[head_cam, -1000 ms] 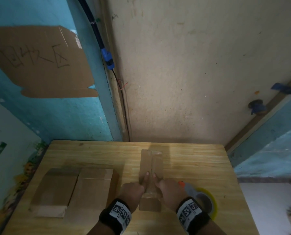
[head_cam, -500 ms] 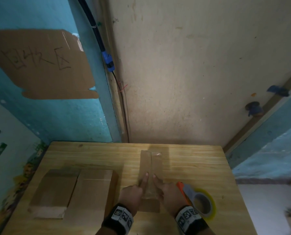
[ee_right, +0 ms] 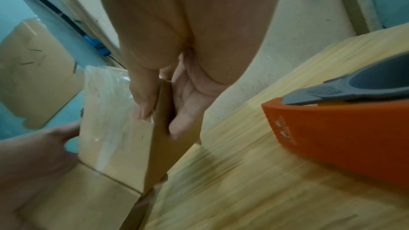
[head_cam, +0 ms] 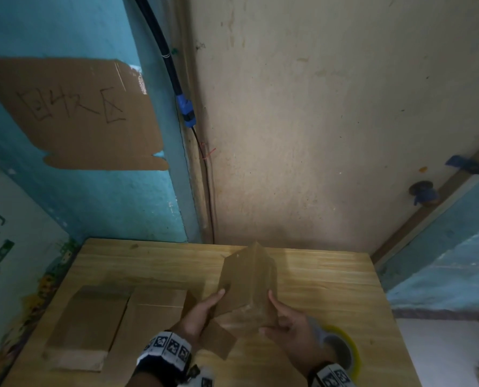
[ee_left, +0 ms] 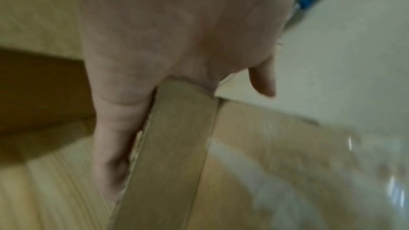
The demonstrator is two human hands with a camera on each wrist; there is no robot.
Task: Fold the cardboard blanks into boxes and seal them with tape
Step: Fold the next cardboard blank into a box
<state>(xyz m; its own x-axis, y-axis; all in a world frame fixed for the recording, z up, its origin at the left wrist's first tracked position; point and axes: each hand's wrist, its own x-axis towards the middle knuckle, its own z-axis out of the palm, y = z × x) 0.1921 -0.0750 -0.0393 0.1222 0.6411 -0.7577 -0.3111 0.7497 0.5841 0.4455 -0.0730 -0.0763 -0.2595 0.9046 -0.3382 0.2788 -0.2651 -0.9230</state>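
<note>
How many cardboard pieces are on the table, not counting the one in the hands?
2. One flat blank lies at the table's near left, the other flat blank right beside it, toward the hands. More could hide below the picture's edge.

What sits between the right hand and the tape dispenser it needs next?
Nothing visible. The orange and grey tape dispenser with its yellow-rimmed roll lies on the wooden table right beside the right hand; that hand and the left hand both grip the brown cardboard box.
</note>
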